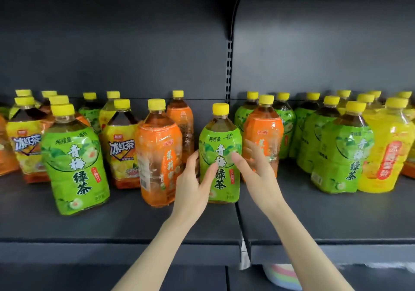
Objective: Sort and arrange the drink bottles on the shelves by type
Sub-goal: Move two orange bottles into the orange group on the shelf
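Observation:
A green tea bottle with a green label and yellow cap stands upright at the middle of the dark shelf. My left hand cups its left side, thumb across the label front. My right hand is spread beside its right side: the thumb touches the label and the fingers lie against an orange-label bottle behind. To the left stand another orange-label bottle, a green one and yellow iced-tea bottles. To the right stand several green bottles and a yellow one.
More yellow-capped bottles of mixed types fill the back rows on both sides. A slotted upright and a seam split the shelf into left and right sections. Bare shelf surface lies in front of the bottles. Below the shelf edge, pastel-coloured items show.

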